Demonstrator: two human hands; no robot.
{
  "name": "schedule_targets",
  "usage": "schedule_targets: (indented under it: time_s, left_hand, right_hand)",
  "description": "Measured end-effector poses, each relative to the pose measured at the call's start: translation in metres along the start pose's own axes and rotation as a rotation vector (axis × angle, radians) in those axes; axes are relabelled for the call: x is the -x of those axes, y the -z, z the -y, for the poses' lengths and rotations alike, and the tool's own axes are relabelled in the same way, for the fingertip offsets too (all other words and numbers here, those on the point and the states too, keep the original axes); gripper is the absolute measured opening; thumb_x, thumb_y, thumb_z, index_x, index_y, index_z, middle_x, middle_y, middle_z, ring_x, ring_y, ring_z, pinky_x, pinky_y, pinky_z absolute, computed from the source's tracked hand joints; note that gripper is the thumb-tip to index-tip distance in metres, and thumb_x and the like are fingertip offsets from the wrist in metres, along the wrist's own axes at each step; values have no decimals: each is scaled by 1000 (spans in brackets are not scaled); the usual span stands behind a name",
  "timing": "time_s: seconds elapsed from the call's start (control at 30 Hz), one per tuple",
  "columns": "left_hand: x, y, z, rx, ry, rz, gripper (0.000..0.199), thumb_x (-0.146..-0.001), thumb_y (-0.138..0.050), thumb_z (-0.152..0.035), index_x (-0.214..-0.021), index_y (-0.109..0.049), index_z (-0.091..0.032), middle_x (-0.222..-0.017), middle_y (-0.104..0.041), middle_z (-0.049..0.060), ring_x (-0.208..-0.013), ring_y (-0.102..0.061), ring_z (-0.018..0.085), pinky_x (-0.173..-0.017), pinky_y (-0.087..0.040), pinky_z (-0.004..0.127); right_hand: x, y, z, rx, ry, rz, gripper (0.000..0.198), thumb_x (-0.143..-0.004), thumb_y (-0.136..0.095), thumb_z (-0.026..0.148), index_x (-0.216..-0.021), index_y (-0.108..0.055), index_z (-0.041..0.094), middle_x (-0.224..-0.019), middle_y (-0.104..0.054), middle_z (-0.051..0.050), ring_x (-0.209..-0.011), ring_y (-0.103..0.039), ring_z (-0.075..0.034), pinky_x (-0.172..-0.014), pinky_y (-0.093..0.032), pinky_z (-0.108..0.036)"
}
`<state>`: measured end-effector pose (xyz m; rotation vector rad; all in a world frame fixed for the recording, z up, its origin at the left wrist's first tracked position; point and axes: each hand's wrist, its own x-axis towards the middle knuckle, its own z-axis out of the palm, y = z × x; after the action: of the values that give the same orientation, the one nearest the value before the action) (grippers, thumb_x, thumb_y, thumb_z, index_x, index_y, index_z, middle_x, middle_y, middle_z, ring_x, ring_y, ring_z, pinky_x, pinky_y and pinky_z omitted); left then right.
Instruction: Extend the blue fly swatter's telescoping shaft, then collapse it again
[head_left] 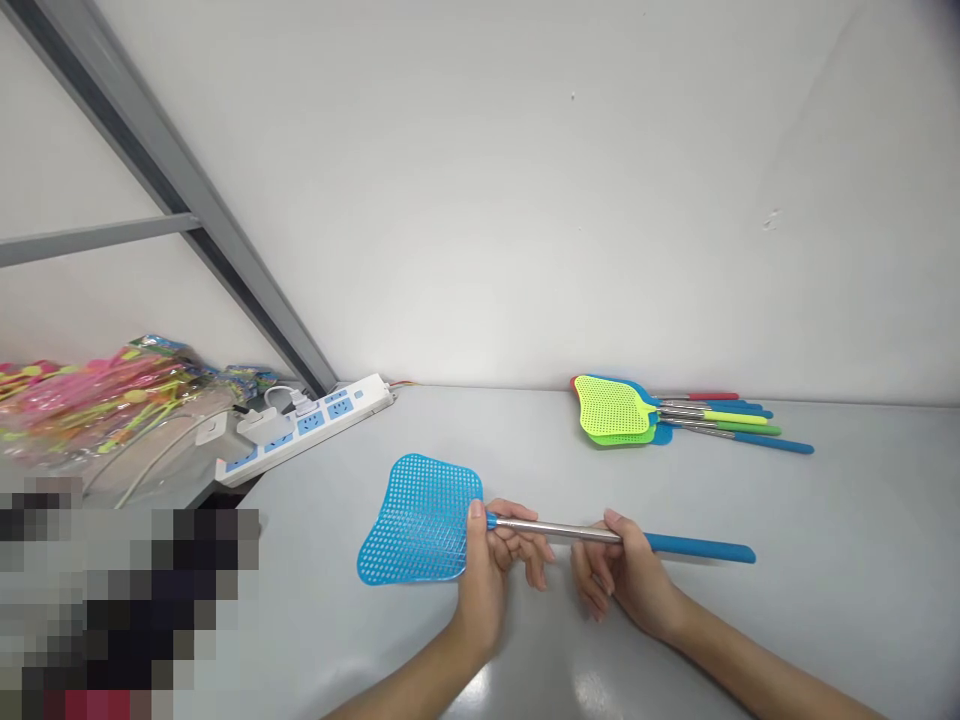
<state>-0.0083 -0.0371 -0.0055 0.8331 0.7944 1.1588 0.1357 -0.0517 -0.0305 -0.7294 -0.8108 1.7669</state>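
Observation:
A blue fly swatter (427,515) with a perforated head, a metal shaft and a blue grip is held level above the grey table. My left hand (491,560) is closed on it where the head meets the shaft, thumb pressed against the mesh edge. Farther right, my right hand (626,570) pinches the shaft just before the blue grip, its thumb on top and the other fingers curled below. At the back right lies a stack of fly swatters (615,407) in yellow, green, blue and red, their handles fanned out to the right.
A white power strip (322,425) with plugs and cables lies along the table's back left edge. Beyond it are plastic bags of colourful items (112,395). A grey metal frame (180,190) rises at the left, and a white wall (525,200) closes the back.

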Motion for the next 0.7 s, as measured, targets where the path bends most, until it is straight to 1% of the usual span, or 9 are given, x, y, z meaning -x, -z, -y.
schedule_targets:
  time_s: [0.33,0.5,0.57,0.7]
  left_hand:
    - [3,-2,2,6,-6,22,48,-83,-14,-43,-77,-51,-14,-55,-60,5,-39,-48,13,-44,-36,26]
    - [4,-2,3,1,-1,45,50,-84,-11,-43,-78,-52,-13,-59,-62,6,-41,-50,13,-45,-36,27]
    - [5,-2,4,10,5,63,52,-84,-10,-43,-80,-52,-13,-63,-63,8,-45,-53,15,-45,-36,26]
    - [5,-3,6,43,6,81,53,-84,-10,-42,-82,-53,-11,-71,-64,12,-61,-58,21,-44,-38,27]
  right_hand:
    - [-1,1,1,-33,5,19,56,-81,-20,37,-33,-43,17,-31,-41,-1,-26,-40,-12,-31,-31,-25]
    - [-2,1,1,-32,10,31,57,-80,-21,38,-33,-43,17,-31,-41,-1,-27,-40,-12,-31,-32,-24]
    - [-2,1,0,-31,5,28,57,-80,-20,40,-33,-43,17,-30,-41,-1,-26,-40,-12,-31,-32,-24]
    - [-4,3,-2,-44,7,25,57,-80,-19,39,-34,-43,16,-29,-42,-2,-26,-41,-13,-30,-32,-25]
